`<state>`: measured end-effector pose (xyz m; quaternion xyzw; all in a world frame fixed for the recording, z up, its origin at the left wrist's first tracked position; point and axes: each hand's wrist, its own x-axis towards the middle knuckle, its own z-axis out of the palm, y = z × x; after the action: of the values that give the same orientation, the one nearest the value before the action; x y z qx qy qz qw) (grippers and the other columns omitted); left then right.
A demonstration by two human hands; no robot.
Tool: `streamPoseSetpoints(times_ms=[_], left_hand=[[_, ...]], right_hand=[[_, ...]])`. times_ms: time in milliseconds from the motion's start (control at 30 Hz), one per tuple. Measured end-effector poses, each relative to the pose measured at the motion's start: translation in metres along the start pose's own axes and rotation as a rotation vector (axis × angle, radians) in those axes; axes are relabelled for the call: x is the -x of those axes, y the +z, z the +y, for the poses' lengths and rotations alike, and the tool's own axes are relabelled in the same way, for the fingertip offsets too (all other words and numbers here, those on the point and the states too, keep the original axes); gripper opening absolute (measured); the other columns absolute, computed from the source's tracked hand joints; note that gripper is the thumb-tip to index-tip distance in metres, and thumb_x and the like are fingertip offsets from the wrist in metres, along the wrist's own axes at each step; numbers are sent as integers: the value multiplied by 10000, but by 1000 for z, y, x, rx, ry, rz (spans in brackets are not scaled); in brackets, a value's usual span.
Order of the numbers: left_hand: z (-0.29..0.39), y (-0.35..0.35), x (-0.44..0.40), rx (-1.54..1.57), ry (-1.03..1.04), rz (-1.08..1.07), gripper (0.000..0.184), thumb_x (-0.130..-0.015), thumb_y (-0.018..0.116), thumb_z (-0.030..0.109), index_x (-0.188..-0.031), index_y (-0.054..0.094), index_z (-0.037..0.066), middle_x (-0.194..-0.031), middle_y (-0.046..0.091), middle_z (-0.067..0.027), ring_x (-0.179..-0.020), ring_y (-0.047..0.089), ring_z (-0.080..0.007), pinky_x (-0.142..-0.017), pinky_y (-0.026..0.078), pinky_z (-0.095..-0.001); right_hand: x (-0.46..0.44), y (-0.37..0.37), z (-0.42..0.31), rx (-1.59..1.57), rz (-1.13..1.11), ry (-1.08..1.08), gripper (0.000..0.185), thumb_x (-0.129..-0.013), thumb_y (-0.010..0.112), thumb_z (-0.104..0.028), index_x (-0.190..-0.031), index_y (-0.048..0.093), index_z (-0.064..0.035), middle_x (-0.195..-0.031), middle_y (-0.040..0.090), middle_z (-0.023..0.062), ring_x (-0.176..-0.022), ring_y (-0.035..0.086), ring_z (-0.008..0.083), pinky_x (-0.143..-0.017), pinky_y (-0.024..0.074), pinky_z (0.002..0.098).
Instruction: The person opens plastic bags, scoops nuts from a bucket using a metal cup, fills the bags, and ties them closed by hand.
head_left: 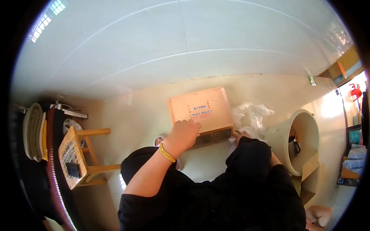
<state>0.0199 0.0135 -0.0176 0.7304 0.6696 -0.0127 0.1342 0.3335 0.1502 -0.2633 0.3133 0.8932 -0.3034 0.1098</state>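
1. A pale floor runs up to a smooth, light wall with thin curved lines across it.
2. Nearest, the person's dark-clothed knees flank the space before the box; the one on the right hides much of the right forearm.
3. The box sits on the floor beyond the knees, its flat orange-pink top printed in blue and red, its near side dark-panelled.
4. Crumpled clear plastic lies just beside the box, on the right, close to the right hand.
5. The left arm, wearing a gold bracelet, reaches forward; the left hand is back-up over the box's near edge, fingers curled in. Whether it grips anything cannot be told.
6. The right hand is low at the box's near right corner, fingers bent and partly hidden; its grip cannot be told.
7. To the right, a pale bin lies tipped, dark items inside, cardboard against it; another person's bare limb shows below.
8. To the left stands a wooden stool, a dark flat object on its corded seat.
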Motion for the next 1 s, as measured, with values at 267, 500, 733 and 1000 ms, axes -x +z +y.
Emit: streamPoseSetpoints(times_ms=[267, 500, 733, 1000], left_hand=[[-8, 5, -2, -21, 6, 5, 242, -808, 636, 198, -1009, 576, 78, -839, 604, -115, -783, 618, -294, -681, 493, -401], [3, -7, -8, 58, 42, 62, 280, -816, 630, 187, -1060, 565, 66, -882, 606, -128, -817, 613, -301, -709, 492, -403], [19, -28, -21, 427, -36, 302, 652, -843, 632, 265, -1385, 321, 80, -1307, 416, -238, -1185, 455, -385, -964, 409, -420], [8, -37, -28, 956, 22, 522, 591, -812, 655, 314, -1286, 447, 30, -1232, 470, -262, -1177, 438, -390, -965, 395, -398]], right_hand=[[-1, -35, 85, 43, 672, 146, 296, -841, 545, -214, -1048, 643, -26, -978, 636, 186, -984, 596, 292, -849, 457, 351], [51, -213, -43, -304, 688, 379, 236, -883, 518, -118, -1045, 649, -7, -980, 638, 174, -854, 634, 234, -774, 502, 311], [60, -295, -165, -1230, 555, -108, 223, -913, 518, -129, -1016, 643, 25, -1006, 640, 102, -868, 616, 189, -803, 492, 341], [26, -303, -199, -1287, 270, -373, 234, -893, 547, -196, -959, 652, 3, -899, 646, 75, -855, 600, 171, -794, 464, 326]])
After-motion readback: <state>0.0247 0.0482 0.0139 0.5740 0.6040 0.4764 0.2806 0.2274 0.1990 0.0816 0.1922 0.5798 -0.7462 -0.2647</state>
